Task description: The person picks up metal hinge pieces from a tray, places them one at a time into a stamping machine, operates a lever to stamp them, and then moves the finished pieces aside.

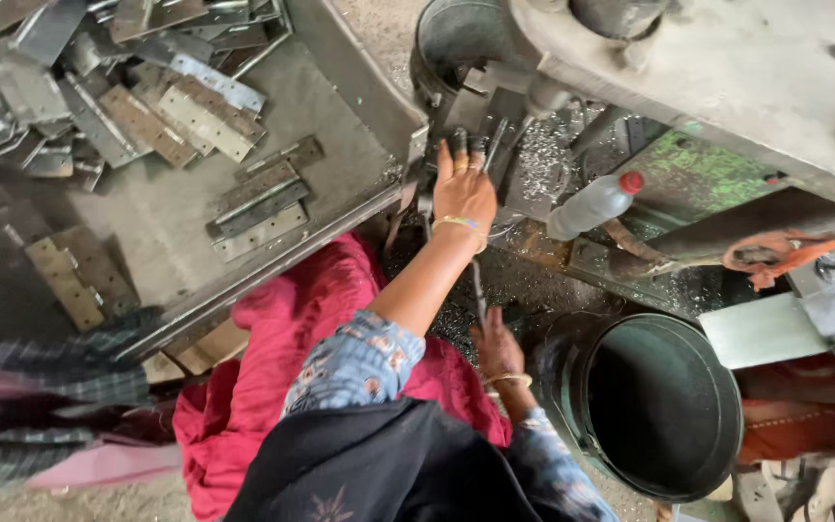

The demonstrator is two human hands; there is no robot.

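Left hand: your left hand (464,188) reaches up to the machine bed (533,164), fingers stretched forward and close together, their dark tips resting on a small metal piece (495,135) there; whether they pinch it, you cannot tell.
Right hand: your right hand (497,348) hangs low beside your lap, just left of the dark bucket (659,406), fingers loosely spread around a thin rod (476,290); the grip itself is too blurred to tell.
Metal piece: it sits on the machine bed under the press body (727,68), amid bright metal shavings (543,159).
Tray: a grey tray (166,208) to your left holds a pile of hinge plates (195,106), with a few more (258,198) lying apart near its front edge.
Bottle: a clear plastic bottle (593,205) with a red cap lies tilted on the machine, just right of your left hand.
Clothing: red cloth (292,329) covers your lap.
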